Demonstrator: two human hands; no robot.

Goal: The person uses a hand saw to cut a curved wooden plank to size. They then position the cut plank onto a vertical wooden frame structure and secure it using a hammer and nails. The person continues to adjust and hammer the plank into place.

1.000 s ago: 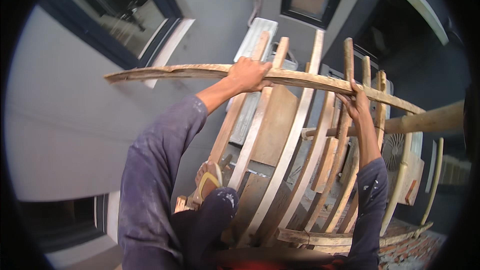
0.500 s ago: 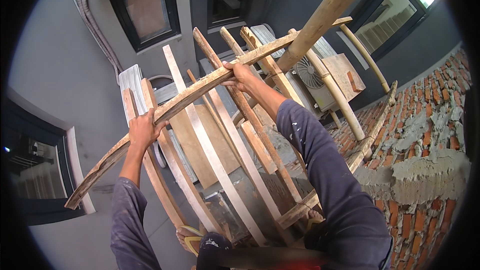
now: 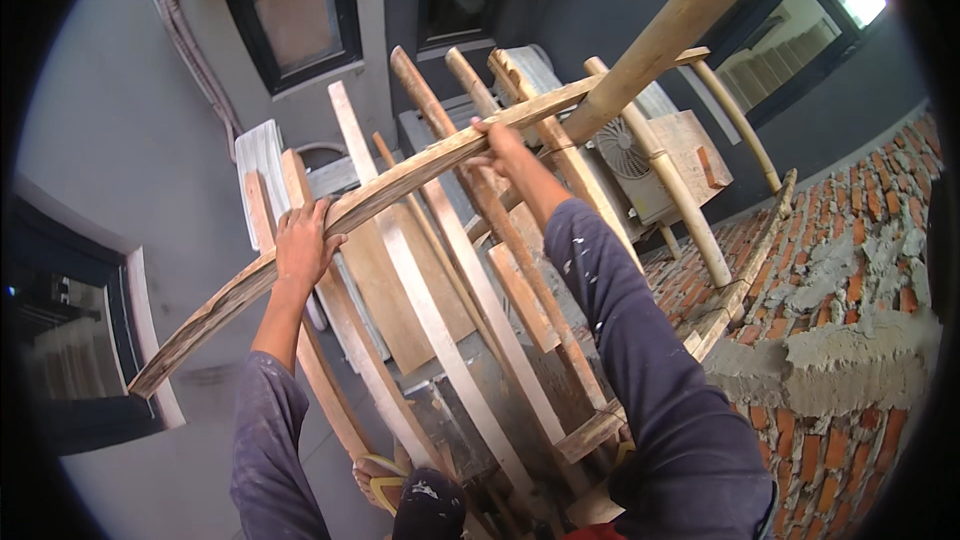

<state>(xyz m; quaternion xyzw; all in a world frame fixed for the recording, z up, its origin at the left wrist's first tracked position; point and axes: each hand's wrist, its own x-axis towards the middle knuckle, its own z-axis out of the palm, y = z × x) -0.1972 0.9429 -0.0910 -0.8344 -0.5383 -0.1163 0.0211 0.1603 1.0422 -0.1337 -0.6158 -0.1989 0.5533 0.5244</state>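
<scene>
A long, rough wooden beam [image 3: 405, 175] runs slantwise from the lower left to the upper right, across several narrower planks. My left hand [image 3: 303, 245] is closed over its left part, fingers on top and thumb along the near side. Farther along, my right hand [image 3: 500, 150] grips the same beam near its middle, fingers partly hidden by it. Beneath lie a pale plank [image 3: 410, 265] and a brown round pole [image 3: 490, 205], both passing under the beam. Near its far right end, a thick bamboo pole [image 3: 650, 35] crosses over the beam.
My sandalled foot [image 3: 375, 475] stands on the planks. A rough brick wall [image 3: 830, 240] with mortar rises on the right. Below the planks are an air-conditioner unit [image 3: 625, 150] and a plywood sheet [image 3: 410, 290]. Bamboo [image 3: 670, 185] stands beside the unit, and a dark-framed window [image 3: 290, 10] is behind.
My left hand has shifted slightly up and right, with its fingers now lying farther over the beam. The beam's left end sits a little higher in view. My right hand keeps its grip.
</scene>
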